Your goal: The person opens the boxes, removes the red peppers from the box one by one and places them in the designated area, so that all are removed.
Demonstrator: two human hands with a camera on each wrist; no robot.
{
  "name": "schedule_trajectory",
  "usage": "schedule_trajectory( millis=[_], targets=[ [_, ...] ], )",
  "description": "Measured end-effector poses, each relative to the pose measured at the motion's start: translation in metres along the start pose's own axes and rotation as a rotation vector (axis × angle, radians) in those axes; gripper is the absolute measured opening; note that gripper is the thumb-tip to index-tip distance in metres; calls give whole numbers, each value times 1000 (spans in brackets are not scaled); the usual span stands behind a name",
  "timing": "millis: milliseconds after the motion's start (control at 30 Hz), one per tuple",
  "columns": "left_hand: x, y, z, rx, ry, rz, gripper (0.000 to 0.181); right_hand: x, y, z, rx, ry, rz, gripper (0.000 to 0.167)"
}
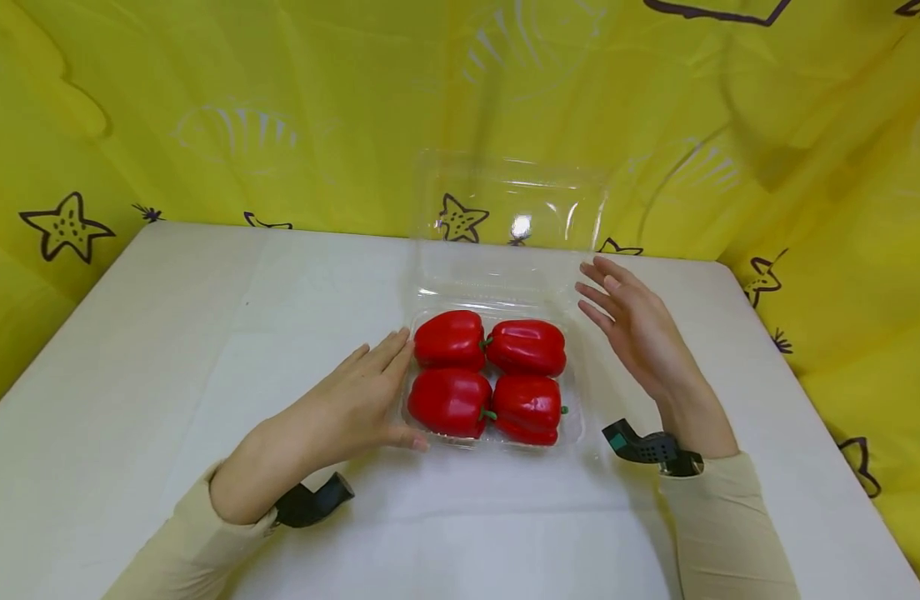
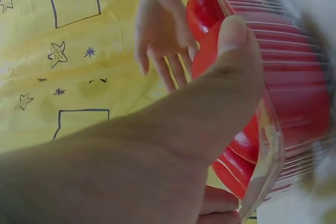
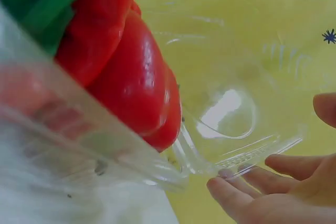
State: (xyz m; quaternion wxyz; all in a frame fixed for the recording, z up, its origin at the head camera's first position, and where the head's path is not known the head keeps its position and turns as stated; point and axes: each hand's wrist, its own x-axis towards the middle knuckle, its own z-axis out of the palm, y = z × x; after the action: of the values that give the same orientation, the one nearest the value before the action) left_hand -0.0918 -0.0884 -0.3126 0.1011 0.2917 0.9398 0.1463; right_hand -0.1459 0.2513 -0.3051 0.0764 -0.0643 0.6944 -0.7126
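Observation:
A clear plastic clamshell container point(image 1: 576, 429) sits on the table with its transparent lid point(image 1: 505, 271) raised at the back. Several red bell peppers point(image 1: 448, 402) with green stems fill its base. My left hand point(image 1: 355, 400) rests against the container's left side, fingers extended along it and thumb at the front left corner. In the left wrist view that thumb point(image 2: 233, 40) lies over the rim beside the peppers. To the right of the lid, my right hand point(image 1: 640, 325) is raised with loosely extended fingers. In the right wrist view its fingertips appear near the lid's edge point(image 3: 247, 161); contact is unclear.
A white table point(image 1: 167, 350) lies under the container. Behind it and along both sides hangs a yellow curtain point(image 1: 317, 108) printed with starfish and fish. A dark wrist strap point(image 1: 647, 446) with a camera is on the right wrist.

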Motion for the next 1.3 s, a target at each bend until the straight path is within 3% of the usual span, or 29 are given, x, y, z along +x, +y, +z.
schedule_trajectory(
  millis=[300,733,1000,1300],
  targets=[
    [-5,7,1,19,-7,0,108,3,7,-6,-65,-47,101,64],
    [-9,11,-1,37,-25,-7,110,5,11,-12,-178,-149,170,63],
    [-9,14,-1,59,-19,0,109,6,20,-18,-207,-240,192,67],
    [-6,14,2,78,2,-9,113,9,22,-18,-214,-243,170,71]
  ],
)
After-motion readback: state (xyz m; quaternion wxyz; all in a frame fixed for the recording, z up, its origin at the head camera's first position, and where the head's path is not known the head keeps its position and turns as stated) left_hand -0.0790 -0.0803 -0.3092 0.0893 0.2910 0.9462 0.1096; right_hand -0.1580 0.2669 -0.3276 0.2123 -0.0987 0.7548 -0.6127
